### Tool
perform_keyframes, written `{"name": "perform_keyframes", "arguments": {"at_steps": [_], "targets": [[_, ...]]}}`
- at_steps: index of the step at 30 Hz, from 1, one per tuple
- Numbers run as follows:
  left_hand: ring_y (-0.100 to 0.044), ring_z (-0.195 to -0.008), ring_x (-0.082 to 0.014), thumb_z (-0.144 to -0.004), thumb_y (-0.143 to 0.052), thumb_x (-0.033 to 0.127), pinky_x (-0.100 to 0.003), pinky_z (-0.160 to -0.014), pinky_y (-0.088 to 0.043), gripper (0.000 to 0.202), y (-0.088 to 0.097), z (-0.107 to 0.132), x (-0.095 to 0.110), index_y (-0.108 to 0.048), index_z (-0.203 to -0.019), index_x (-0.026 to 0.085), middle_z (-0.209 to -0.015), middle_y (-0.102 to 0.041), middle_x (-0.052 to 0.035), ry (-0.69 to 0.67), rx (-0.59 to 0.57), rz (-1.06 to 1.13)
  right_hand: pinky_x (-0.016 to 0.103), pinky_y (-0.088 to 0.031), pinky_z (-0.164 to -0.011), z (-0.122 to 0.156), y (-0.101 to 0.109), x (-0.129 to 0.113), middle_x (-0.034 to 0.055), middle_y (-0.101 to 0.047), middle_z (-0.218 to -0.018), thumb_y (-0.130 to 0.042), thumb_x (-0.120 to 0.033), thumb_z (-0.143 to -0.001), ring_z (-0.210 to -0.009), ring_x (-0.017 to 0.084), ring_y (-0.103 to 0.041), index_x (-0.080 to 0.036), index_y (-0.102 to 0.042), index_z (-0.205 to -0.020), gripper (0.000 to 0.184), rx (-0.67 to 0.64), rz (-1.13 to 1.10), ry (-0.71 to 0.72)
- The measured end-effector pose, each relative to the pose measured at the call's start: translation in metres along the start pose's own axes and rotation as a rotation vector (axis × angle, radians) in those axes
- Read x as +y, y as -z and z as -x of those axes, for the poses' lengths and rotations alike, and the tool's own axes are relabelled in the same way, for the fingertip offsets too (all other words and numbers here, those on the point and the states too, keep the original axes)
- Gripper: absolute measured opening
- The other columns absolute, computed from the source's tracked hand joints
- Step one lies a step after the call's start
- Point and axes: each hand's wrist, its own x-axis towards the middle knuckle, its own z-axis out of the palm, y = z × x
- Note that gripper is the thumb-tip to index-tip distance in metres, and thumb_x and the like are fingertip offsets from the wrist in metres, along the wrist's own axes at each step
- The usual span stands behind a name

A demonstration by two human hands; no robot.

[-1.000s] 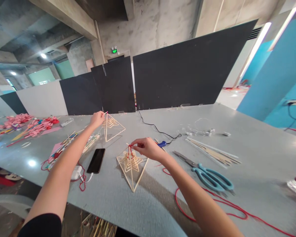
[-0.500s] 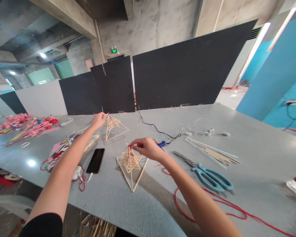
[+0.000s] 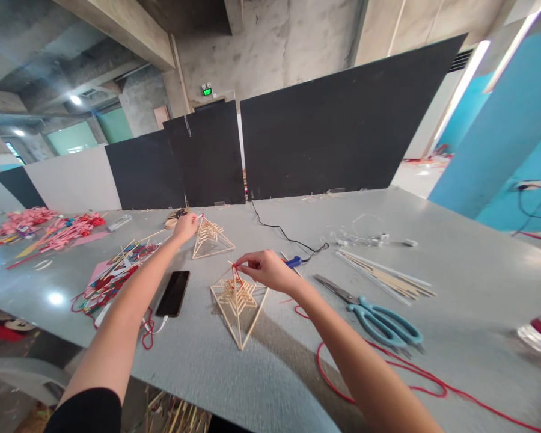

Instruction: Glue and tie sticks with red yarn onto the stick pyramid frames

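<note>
Two pyramid frames of thin wooden sticks stand on the grey table [image 3: 433,337]. My left hand [image 3: 186,227] pinches the red-tipped apex of the far pyramid [image 3: 210,237], which rests on the table beside it. My right hand [image 3: 267,269] pinches a red string loop at the top of the near pyramid [image 3: 237,300], which lies tilted with one corner pointing toward me. A red cord [image 3: 388,376] runs from under my right forearm across the table to the right.
Blue-handled scissors [image 3: 379,322] and a bundle of wooden sticks [image 3: 385,278] lie to the right. A black phone [image 3: 174,292] lies left of the near pyramid. Pink and red craft pieces [image 3: 54,228] cover the far left. A black cable [image 3: 288,236] runs back toward dark partition boards [image 3: 333,132].
My left hand has moved the far pyramid slightly right and lowered it onto the table. My right hand has stayed on the near pyramid's string.
</note>
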Motion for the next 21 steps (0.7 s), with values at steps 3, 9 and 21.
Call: {"name": "perform_keyframes", "arguments": {"at_steps": [3, 9, 21], "targets": [[-0.068, -0.094, -0.0237, -0.096, -0.055, 0.025, -0.031, -0.09, -0.048, 0.021, -0.009, 0.001, -0.001, -0.074, -0.1, 0.017, -0.099, -0.078, -0.011, -0.002, 0.007, -0.012, 0.026, -0.03, -0.055, 0.0, 0.001, -0.001, -0.0022, -0.055, -0.058, -0.062, -0.031, -0.089, -0.054, 0.011, -0.042, -0.022, -0.081, -0.097, 0.023, -0.002, 0.0, -0.004], [-0.069, -0.093, -0.0234, -0.095, -0.054, 0.021, -0.031, -0.089, -0.048, 0.022, -0.021, -0.001, -0.006, -0.075, -0.1, 0.016, -0.099, -0.078, -0.0113, -0.008, 0.001, -0.02, 0.026, -0.03, -0.055, -0.001, 0.001, -0.005, -0.0023, -0.054, -0.057, -0.062, -0.032, -0.088, -0.054, 0.011, -0.042, -0.022, -0.081, -0.096, 0.023, 0.002, 0.004, -0.015], [-0.066, -0.112, -0.0265, -0.089, -0.06, 0.016, -0.039, -0.105, -0.046, 0.02, -0.008, 0.022, 0.014, -0.071, -0.106, 0.014, -0.114, -0.075, -0.0148, 0.018, 0.123, 0.127, 0.027, -0.03, -0.056, 0.0, 0.002, -0.007, -0.0023, -0.055, -0.058, -0.062, -0.031, -0.088, -0.054, 0.011, -0.042, -0.022, -0.082, -0.095, 0.023, 0.01, 0.027, -0.008]]}}
